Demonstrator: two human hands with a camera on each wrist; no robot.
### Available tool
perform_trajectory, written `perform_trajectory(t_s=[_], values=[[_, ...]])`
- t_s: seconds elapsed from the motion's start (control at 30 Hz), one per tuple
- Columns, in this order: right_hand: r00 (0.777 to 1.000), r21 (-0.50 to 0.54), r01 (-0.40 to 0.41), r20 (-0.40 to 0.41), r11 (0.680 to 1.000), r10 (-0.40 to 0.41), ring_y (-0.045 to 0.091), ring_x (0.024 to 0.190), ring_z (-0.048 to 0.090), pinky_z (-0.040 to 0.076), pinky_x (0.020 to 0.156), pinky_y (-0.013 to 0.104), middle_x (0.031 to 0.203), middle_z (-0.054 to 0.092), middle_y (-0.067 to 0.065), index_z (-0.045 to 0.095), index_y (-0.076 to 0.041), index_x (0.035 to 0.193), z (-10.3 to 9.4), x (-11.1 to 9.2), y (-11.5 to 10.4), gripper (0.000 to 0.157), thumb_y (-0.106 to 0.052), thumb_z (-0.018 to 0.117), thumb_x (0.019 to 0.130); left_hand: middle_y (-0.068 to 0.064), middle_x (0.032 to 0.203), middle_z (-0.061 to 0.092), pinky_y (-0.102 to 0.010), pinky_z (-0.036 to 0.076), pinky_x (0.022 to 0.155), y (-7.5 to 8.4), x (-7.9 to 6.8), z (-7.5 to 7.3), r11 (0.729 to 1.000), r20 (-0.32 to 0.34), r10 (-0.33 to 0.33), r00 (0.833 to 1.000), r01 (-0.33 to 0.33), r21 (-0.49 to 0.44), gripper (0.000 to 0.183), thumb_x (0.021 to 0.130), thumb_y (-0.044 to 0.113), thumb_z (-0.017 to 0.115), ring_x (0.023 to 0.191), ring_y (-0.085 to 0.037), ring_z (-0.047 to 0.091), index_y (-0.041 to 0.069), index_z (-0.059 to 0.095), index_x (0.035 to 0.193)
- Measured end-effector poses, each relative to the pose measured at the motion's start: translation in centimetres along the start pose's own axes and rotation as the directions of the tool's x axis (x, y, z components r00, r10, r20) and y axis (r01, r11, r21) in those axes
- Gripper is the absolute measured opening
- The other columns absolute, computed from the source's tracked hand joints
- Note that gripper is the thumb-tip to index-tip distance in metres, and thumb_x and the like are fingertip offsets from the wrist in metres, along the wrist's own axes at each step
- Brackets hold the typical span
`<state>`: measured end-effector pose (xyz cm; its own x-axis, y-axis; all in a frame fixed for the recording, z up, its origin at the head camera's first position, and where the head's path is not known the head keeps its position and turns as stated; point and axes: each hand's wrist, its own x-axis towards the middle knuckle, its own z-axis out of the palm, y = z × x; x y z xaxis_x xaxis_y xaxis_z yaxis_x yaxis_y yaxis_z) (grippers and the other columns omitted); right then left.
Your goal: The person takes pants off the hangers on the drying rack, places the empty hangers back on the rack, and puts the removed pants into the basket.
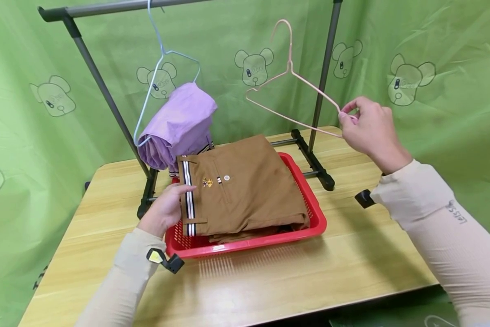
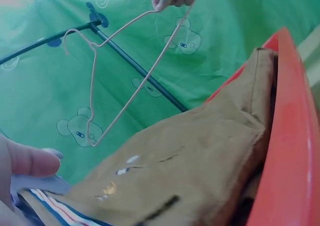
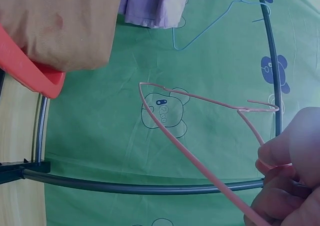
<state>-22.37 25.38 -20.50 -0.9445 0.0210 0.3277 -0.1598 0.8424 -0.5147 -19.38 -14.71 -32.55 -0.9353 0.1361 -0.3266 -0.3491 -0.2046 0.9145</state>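
Note:
Folded brown trousers (image 1: 253, 195) with a striped waistband lie in a red plastic basket (image 1: 321, 222), their waistband edge raised on the left. My left hand (image 1: 163, 211) grips that waistband, thumb on top and the other fingers hidden beneath. To the right, my right hand (image 1: 369, 127) pinches one end of a pink wire hanger (image 1: 289, 67), held in the air above and behind the trousers. The left wrist view shows the thumb (image 2: 35, 161) by the striped band. Curled fingers (image 3: 280, 196) close round the pink hanger's corner in the right wrist view.
A grey metal clothes rack (image 1: 105, 91) stands on the wooden table (image 1: 236, 295) behind the basket. From its bar hangs a blue hanger (image 1: 147, 97) bearing a folded purple garment (image 1: 187, 113). Green curtain (image 1: 453, 113) with bear prints surrounds the table.

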Motion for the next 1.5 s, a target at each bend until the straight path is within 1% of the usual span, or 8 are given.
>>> perform_trajectory(t_s=[0.2, 0.4, 0.57, 0.67, 0.83, 1.13, 1.3, 1.5], values=[[1.000, 0.000, -0.005, 0.007, 1.000, 0.005, 0.020, 0.050, 0.044, 0.037, 0.035, 0.031, 0.079, 0.053, 0.012, 0.052, -0.002, 0.114, 0.1, 0.2, 0.0, 0.034, -0.027, 0.040, 0.095, -0.017, 0.146, 0.002, -0.045, 0.005, 0.108, 0.8, -0.2, 0.6, 0.991, -0.123, 0.103, 0.987, -0.091, 0.101, 0.072, 0.089, 0.008, 0.051, 0.134, -0.028, 0.002, 0.001, 0.001, 0.140], [1.000, 0.003, 0.000, -0.010, 1.000, 0.000, 0.021, 0.051, 0.045, 0.037, 0.036, 0.031, 0.080, 0.054, 0.012, 0.053, -0.002, 0.112, 0.1, 0.3, -0.2, 0.034, -0.028, 0.040, 0.095, -0.022, 0.142, 0.016, -0.037, 0.017, 0.106, 1.5, -0.6, 1.9, 0.938, -0.238, 0.285, 0.928, -0.219, 0.269, 0.068, 0.085, 0.007, 0.058, 0.130, -0.029, 0.018, 0.000, 0.015, 0.138], [0.999, 0.016, -0.012, -0.032, 1.000, 0.013, 0.022, 0.052, 0.047, 0.038, 0.037, 0.032, 0.077, 0.055, 0.011, 0.055, -0.003, 0.112, -0.1, 0.3, -0.4, 0.033, -0.028, 0.042, 0.094, -0.020, 0.138, 0.032, -0.041, 0.032, 0.100, 2.2, -0.9, 3.7, 0.862, -0.126, 0.355, 0.926, -0.271, 0.428, 0.070, 0.085, 0.010, 0.061, 0.123, -0.031, 0.036, 0.005, 0.018, 0.140], [0.999, 0.016, -0.010, -0.044, 1.000, 0.011, 0.023, 0.053, 0.047, 0.038, 0.039, 0.032, 0.077, 0.055, 0.011, 0.055, -0.004, 0.112, -0.2, 0.2, -0.4, 0.033, -0.028, 0.042, 0.093, -0.018, 0.133, 0.043, -0.040, 0.039, 0.093, 2.4, -0.6, 4.8, 0.775, 0.008, 0.354, 0.935, -0.298, 0.558, 0.069, 0.085, 0.015, 0.063, 0.115, -0.029, 0.047, 0.008, 0.022, 0.139], [0.999, 0.029, -0.020, -0.039, 0.999, 0.021, 0.023, 0.054, 0.048, 0.038, 0.039, 0.032, 0.078, 0.056, 0.011, 0.055, -0.004, 0.113, -0.3, 0.1, -0.4, 0.034, -0.029, 0.043, 0.094, -0.015, 0.132, 0.044, -0.039, 0.042, 0.090, 2.4, 0.7, 6.4, 0.545, 0.233, 0.286, 0.929, -0.358, 0.758, 0.065, 0.085, 0.024, 0.064, 0.113, -0.029, 0.050, 0.010, 0.030, 0.138], [0.999, 0.028, -0.034, -0.038, 0.999, 0.035, 0.024, 0.059, 0.049, 0.039, 0.042, 0.033, 0.082, 0.056, 0.012, 0.055, -0.004, 0.116, -0.2, 0.1, -0.6, 0.036, -0.030, 0.042, 0.094, -0.008, 0.141, 0.035, -0.034, 0.024, 0.105, 1.2, 4.1, 9.3, 0.138, 0.463, 0.156, 0.873, -0.483, 0.864, 0.069, 0.085, 0.029, 0.063, 0.128, -0.023, 0.033, 0.011, 0.029, 0.141], [0.998, 0.033, -0.025, -0.049, 0.999, 0.026, 0.023, 0.056, 0.049, 0.038, 0.039, 0.031, 0.081, 0.056, 0.012, 0.055, -0.003, 0.116, -0.1, 0.2, -0.9, 0.037, -0.029, 0.042, 0.094, -0.009, 0.146, 0.026, -0.030, 0.016, 0.108, 0.1, 5.6, 10.0, 0.045, 0.484, -0.003, 0.875, -0.483, 0.874, 0.071, 0.086, 0.031, 0.062, 0.134, -0.020, 0.020, 0.011, 0.025, 0.143], [0.998, 0.037, -0.038, -0.050, 0.999, 0.040, 0.024, 0.060, 0.049, 0.040, 0.040, 0.030, 0.084, 0.056, 0.011, 0.054, -0.004, 0.119, -0.1, 0.5, -1.3, 0.038, -0.030, 0.041, 0.095, -0.003, 0.151, 0.010, -0.032, 0.016, 0.108, -0.7, 6.8, 9.7, 0.034, 0.406, -0.182, 0.896, -0.407, 0.913, 0.074, 0.085, 0.038, 0.062, 0.135, -0.019, 0.017, 0.025, 0.021, 0.145]])
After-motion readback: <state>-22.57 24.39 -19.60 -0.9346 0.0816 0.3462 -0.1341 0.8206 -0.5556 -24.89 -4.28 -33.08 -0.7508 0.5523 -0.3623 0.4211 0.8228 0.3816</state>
